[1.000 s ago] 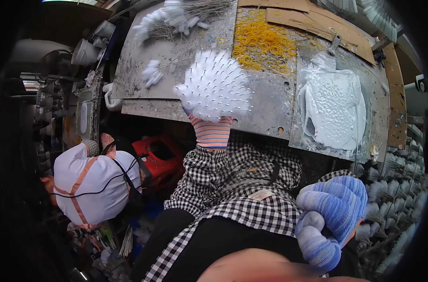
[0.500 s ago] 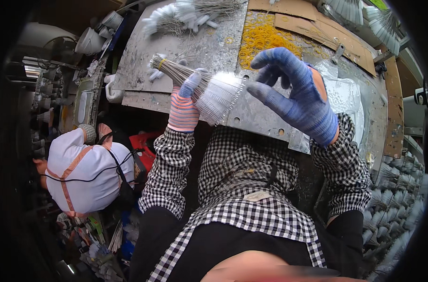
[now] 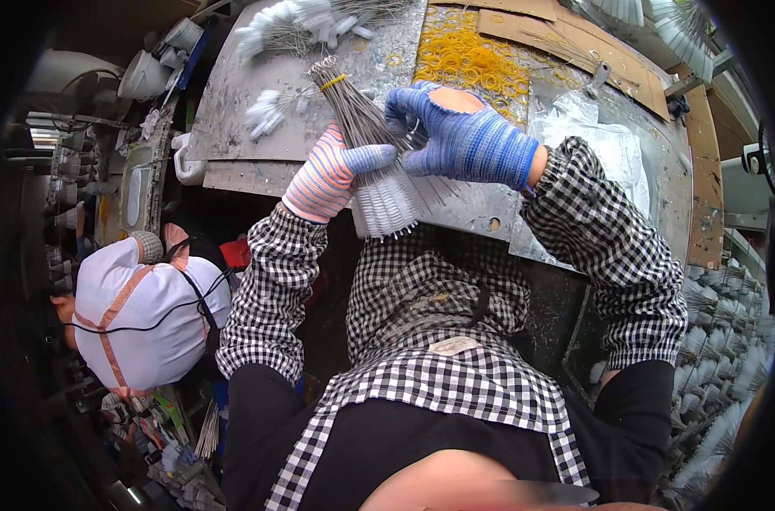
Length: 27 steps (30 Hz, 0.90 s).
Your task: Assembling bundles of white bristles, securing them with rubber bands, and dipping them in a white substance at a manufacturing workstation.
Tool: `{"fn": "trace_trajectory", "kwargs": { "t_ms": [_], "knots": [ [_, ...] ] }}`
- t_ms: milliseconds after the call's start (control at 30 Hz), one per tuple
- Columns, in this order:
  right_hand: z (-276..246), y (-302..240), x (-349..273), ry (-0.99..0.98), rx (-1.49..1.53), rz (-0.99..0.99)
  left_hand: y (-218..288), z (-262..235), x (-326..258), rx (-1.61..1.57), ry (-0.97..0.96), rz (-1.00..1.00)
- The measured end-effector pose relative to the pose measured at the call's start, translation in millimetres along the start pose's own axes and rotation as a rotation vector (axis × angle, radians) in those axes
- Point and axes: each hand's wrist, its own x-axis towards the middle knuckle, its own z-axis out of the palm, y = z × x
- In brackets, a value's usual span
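Observation:
A bundle of wire-stemmed brushes with white bristles is gripped in my left hand, which wears a pink-striped glove with a bluish thumb. The thumb presses across the wire stems, and the bristle heads point down toward my lap. Near the far end of the stems, a yellow rubber band circles them. My right hand, in a blue glove, is closed beside the bundle's right side, its curled fingers touching the stems. Whatever lies between these fingertips is hard to make out. Thin wires stick out beneath that hand.
On the metal-topped table lie a pile of yellow rubber bands, more white brushes and cardboard strips. A clear plastic sheet lies at the right. At left, a person in white sits close by. Many brushes are stacked lower right.
My right hand has come left and down onto the bundle, its fingers curling in. The bundle has turned so its bristles point more downward. The head view has shifted slightly.

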Motion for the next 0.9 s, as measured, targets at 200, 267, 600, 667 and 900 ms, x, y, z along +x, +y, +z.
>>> {"fn": "trace_trajectory", "kwargs": {
  "t_ms": [200,267,600,667,900],
  "knots": [
    [2,4,-15,0.208,-0.092,-0.115,-3,0,14,0.025,0.088,0.081],
    [3,8,-14,0.317,-0.069,-0.269,1,-3,17,0.087,0.083,0.059],
    [3,7,-30,0.243,-0.401,0.007,8,9,35,0.193,0.157,0.133],
    [-1,7,-31,0.249,-0.378,0.033,14,15,38,0.173,0.171,0.101],
    [-8,27,-44,0.379,-0.272,0.082,6,37,70,-0.133,0.099,0.165]
  ]
}}
